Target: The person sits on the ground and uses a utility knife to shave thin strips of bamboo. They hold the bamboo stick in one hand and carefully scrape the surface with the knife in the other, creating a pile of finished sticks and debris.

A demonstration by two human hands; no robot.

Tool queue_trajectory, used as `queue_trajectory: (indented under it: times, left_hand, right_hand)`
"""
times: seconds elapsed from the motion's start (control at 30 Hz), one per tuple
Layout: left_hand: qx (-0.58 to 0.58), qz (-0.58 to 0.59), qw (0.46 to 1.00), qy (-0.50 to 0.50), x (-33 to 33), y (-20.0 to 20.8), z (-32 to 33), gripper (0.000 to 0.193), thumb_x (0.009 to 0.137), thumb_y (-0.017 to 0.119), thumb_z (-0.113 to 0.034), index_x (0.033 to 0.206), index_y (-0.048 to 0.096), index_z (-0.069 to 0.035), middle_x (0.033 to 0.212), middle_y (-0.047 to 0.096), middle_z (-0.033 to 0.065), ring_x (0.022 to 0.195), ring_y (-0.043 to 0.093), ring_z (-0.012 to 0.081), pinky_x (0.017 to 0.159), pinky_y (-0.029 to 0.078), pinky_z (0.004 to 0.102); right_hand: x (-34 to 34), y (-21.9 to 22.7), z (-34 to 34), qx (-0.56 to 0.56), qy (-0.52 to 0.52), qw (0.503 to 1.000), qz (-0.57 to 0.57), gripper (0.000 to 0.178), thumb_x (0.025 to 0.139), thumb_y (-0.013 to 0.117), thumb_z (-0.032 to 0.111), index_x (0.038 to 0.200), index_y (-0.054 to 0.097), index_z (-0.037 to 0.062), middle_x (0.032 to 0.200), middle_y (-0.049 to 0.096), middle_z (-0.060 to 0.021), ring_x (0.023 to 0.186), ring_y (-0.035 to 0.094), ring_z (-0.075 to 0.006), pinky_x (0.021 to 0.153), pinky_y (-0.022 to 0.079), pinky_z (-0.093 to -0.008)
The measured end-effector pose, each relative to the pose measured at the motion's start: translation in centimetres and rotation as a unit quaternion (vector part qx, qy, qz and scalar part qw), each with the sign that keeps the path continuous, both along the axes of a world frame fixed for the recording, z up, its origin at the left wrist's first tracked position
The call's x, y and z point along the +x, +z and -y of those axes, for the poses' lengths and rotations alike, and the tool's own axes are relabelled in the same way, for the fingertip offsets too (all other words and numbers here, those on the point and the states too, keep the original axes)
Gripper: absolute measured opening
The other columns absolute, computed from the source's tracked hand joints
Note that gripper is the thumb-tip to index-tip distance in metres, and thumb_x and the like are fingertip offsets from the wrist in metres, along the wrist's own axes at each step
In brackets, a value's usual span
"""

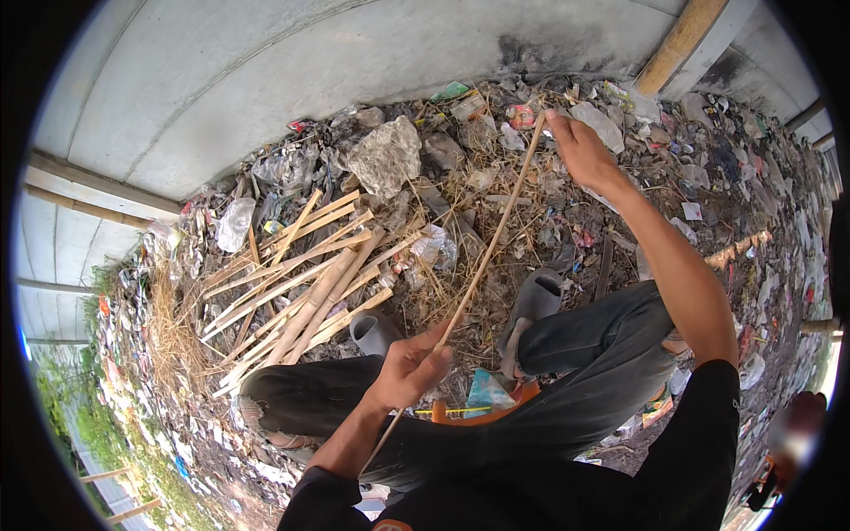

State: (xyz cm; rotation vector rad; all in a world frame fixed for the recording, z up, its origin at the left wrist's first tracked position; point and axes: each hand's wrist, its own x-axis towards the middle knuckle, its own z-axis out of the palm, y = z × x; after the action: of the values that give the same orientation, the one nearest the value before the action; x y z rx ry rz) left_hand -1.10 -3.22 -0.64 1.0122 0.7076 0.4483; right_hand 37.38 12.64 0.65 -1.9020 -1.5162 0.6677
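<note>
A long, thin bamboo strip (492, 243) slants across the middle, its upper end far from me and its lower end passing over my left forearm toward my lap. My left hand (410, 367) is closed around the strip's lower part, thumb and fingers pressed on it. At the far end, my right hand (580, 150), on an outstretched arm, has its fingertips pinched at the strip's tip. To the left of the strip, a loose pile of split bamboo pieces (301, 283) lies on the ground, pointing in slightly different directions.
Litter and dry straw (173, 327) cover the ground. A large grey rock (385, 157) lies beyond the pile, before a concrete wall (354, 53). A bamboo post (680, 49) leans there. My grey clogs (537, 296) flank an orange object (487, 414). Another person (788, 434) is at far right.
</note>
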Motion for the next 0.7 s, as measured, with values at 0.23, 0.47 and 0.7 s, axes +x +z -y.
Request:
queue_trajectory:
  times: [0.23,0.47,0.7]
  left_hand:
    - [0.02,0.005,1.0,-0.003,0.2,1.1,0.3,0.05,0.107,0.052,-0.012,0.154,0.042,0.0,0.068,0.047,-0.007,0.059,0.04,0.0012,0.055,0.033,0.0217]
    - [0.032,0.003,0.999,0.01,0.8,0.5,-0.1,0.052,0.107,0.053,-0.017,0.153,0.04,0.005,0.06,0.042,-0.0075,0.049,0.035,0.0016,0.049,0.027,0.0213]
    - [0.04,-0.025,0.999,0.024,0.8,0.4,-0.1,0.052,0.106,0.056,-0.016,0.152,0.042,0.005,0.061,0.043,-0.0075,0.051,0.036,0.0012,0.049,0.027,0.021]
  right_hand:
    - [6.7,-1.8,-1.5,0.015,-0.153,0.962,-0.224,0.059,0.104,0.045,0.058,0.102,0.063,0.0023,0.06,0.04,0.003,0.048,0.037,-0.0104,0.047,0.031,-0.0315]
    - [1.3,2.8,0.6,-0.016,-0.004,0.926,-0.377,0.042,0.101,0.06,0.051,0.097,0.062,0.009,0.058,0.028,0.0108,0.044,0.026,-0.0026,0.043,0.02,-0.0254]
    - [-0.6,2.3,1.1,-0.035,0.039,0.928,-0.368,0.032,0.101,0.066,0.039,0.089,0.062,0.0098,0.056,0.03,0.0106,0.043,0.028,-0.0026,0.042,0.021,-0.0259]
